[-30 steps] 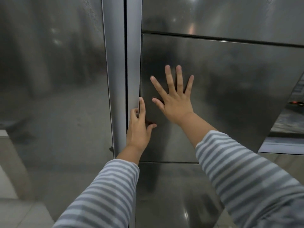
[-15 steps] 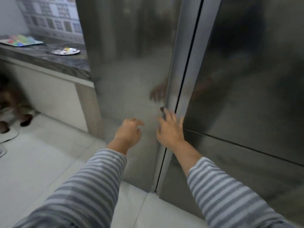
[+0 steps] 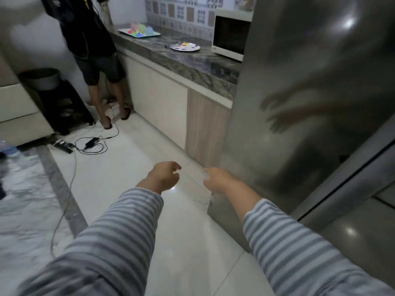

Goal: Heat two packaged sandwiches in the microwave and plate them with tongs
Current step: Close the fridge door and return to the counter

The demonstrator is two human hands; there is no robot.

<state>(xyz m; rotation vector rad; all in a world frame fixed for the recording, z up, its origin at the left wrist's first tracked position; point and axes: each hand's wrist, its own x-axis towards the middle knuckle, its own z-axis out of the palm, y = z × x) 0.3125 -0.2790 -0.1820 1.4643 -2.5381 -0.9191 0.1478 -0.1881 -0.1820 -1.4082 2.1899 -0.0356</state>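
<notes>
A white microwave point(image 3: 230, 35) stands on the dark stone counter point(image 3: 192, 60), right beside the steel fridge point(image 3: 299, 103), with its door closed. A round plate point(image 3: 185, 47) with coloured spots lies on the counter in front of it, and a thin utensil lies at its left edge. My left hand point(image 3: 163, 176) hangs over the white floor with loosely curled fingers and holds nothing. My right hand point(image 3: 215, 180) is blurred near the fridge's lower corner, with fingers relaxed and nothing in them. No sandwich is in view.
A person in dark clothes point(image 3: 94, 50) stands at the counter's far end. A tray of coloured cups point(image 3: 139, 32) sits behind the plate. Cables and a power strip point(image 3: 85, 145) lie on the floor near a black stand point(image 3: 62, 103).
Both hands have come off the fridge doors and dropped in front of me. The view has swung left, bringing the counter, plate and microwave into sight.
</notes>
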